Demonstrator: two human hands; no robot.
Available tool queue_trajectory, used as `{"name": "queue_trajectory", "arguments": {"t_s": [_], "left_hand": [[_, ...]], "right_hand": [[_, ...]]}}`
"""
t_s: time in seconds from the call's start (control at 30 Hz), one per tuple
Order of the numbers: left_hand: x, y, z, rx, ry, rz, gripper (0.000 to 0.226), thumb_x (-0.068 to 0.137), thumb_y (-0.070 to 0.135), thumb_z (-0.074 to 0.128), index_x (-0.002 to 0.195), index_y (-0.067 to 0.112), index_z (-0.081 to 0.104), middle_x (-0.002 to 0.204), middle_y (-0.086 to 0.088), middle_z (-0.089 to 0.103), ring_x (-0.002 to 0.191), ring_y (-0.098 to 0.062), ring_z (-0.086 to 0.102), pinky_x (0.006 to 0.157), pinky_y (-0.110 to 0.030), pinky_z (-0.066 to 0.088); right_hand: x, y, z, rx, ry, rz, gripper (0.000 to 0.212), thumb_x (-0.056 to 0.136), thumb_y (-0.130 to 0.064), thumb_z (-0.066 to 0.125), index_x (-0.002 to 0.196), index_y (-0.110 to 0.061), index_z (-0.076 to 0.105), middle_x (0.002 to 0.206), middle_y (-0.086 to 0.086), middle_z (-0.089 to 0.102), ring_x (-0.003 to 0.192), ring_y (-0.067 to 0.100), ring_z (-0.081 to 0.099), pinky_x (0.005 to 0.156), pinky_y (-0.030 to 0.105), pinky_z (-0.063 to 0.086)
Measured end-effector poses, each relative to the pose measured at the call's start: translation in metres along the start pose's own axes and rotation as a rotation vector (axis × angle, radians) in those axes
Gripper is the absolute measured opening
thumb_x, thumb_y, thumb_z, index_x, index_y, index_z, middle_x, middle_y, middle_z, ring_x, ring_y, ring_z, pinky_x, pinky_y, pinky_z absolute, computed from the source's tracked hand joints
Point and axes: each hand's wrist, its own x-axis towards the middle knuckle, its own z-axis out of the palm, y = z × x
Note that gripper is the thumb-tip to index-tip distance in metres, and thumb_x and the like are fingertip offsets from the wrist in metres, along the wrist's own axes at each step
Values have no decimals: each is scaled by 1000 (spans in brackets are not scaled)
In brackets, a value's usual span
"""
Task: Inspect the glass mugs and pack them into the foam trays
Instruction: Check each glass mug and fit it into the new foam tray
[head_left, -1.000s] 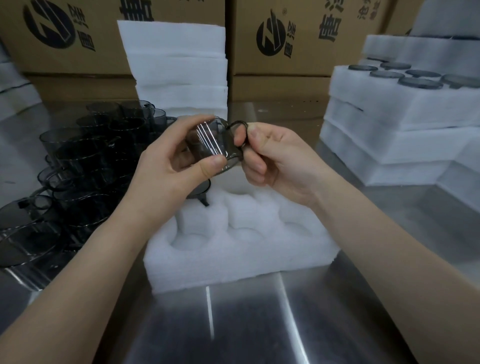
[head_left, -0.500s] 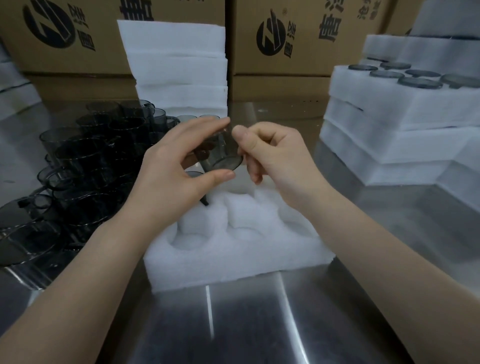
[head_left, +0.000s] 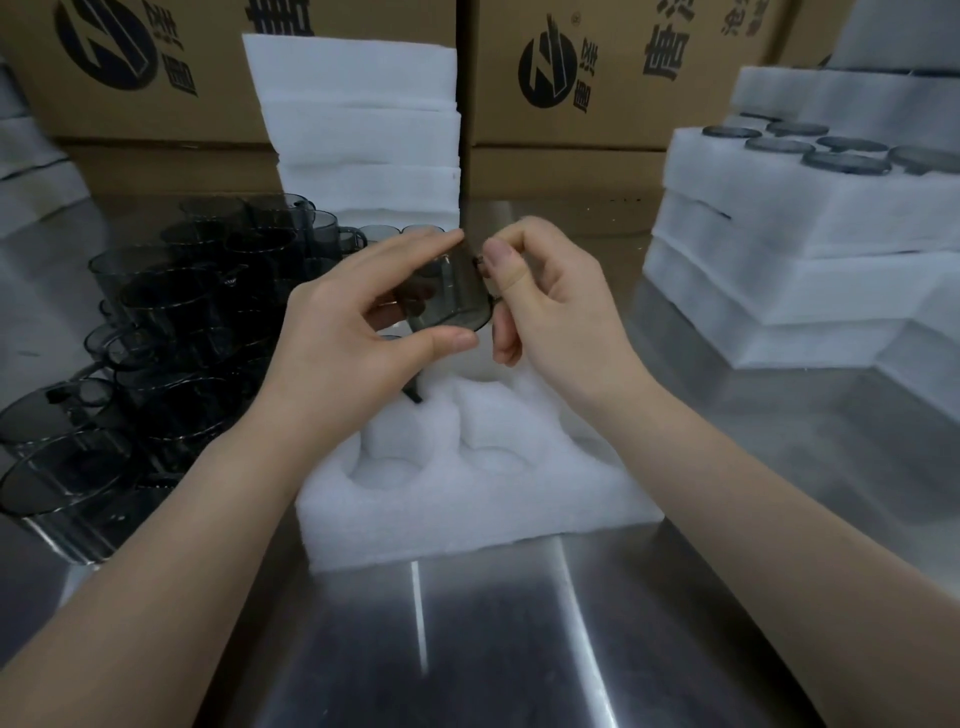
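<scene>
Glass mug (head_left: 451, 297) held between left hand (head_left: 347, 336) and right hand (head_left: 558, 306) grips.

**Dim, cool light**

Soft light falls from above. Two pale glare streaks lie on the steel worktop (head_left: 493, 675). The white foam tray (head_left: 467, 519) looks slightly blurred, and the straight lines of the cardboard boxes (head_left: 623, 78) lean near the edges.

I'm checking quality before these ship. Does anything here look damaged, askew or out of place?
No crack or chip shows on the smoky grey glass mug held by the left hand and right hand over the white foam tray. Only the heap of grey glass mugs at left looks untidy; several seem tipped sideways.
</scene>
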Motion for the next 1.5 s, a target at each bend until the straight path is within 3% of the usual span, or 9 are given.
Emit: {"name": "queue_trajectory", "arguments": {"t_s": [0.27, 0.37, 0.5, 0.63, 0.7, 0.8, 1.03, 1.3, 1.5], "left_hand": [[1, 0, 1, -160, 94, -127, 64, 63, 32, 79, 125, 28, 61, 114, 16, 68, 109, -1, 63, 96, -24, 50], [2, 2, -1, -236, 119, -129, 59, 75, 19, 80, 129, 22, 57, 118, 6, 66, 109, -4, 64, 91, -21, 51], [2, 5, -3, -246, 68, -84, 50, 85, 22, 68, 131, 16, 51, 117, -1, 63, 108, -9, 63, 88, -23, 52], [1, 9, -2, -154, -55, -40, 45, 82, 40, 62, 125, 32, 50, 114, 15, 63, 109, -9, 63, 93, -32, 51], [1, 11, -4, -57, -96, -20, 48, 83, 42, 60, 129, 42, 45, 117, 24, 59, 115, -1, 57, 97, -26, 47], [3, 16, -8, 103, -102, -4, 60, 82, 39, 61, 140, 36, 43, 129, 24, 53, 123, 6, 47, 103, -16, 38], [2, 25, 4, 261, -60, 67, 79, 76, 36, 68, 146, 11, 40, 134, 2, 50, 129, -15, 45, 111, -37, 36], [0, 17, 10, 398, -81, 116, 86, 77, 36, 71, 150, 13, 32, 118, 1, 58, 110, -19, 52, 97, -23, 38], [1, 21, 10, 385, 5, 139, 67, 79, 34, 78, 138, 17, 52, 124, 4, 64, 113, -17, 60, 95, -41, 49]], "right_hand": [[4, -2, -4, 127, -167, 94, 11, 99, -1, 50, 109, -5, 54, 57, 4, 56, 53, 17, 55, 54, 28, 50], [3, -5, -5, 173, -151, 132, 14, 100, -11, 52, 113, -11, 58, 67, 6, 59, 57, 19, 56, 54, 29, 50], [5, -9, -6, 380, -191, 280, 33, 106, -29, 34, 121, -12, 59, 94, 12, 62, 75, 23, 63, 64, 36, 56], [7, -8, -10, 543, -379, 375, 44, 105, -34, 32, 137, -8, 48, 119, 17, 62, 97, 29, 67, 82, 42, 57], [7, -8, -11, 627, -435, 400, 44, 105, -35, 35, 142, -12, 42, 125, 21, 60, 102, 36, 67, 85, 48, 56], [7, -7, -12, 710, -398, 381, 35, 104, -28, 43, 136, -15, 46, 116, 14, 64, 94, 33, 69, 80, 48, 57], [6, -4, -8, 700, -292, 258, 31, 93, -9, 54, 124, -13, 53, 105, 4, 68, 90, 19, 66, 72, 34, 57], [3, -8, -9, 525, -257, 236, 41, 77, -8, 67, 114, -9, 49, 87, 7, 71, 76, 17, 69, 65, 29, 54], [0, -10, -3, 423, -203, 183, 19, 93, -13, 62, 111, -16, 59, 88, 2, 73, 84, 16, 70, 68, 30, 56]]}}
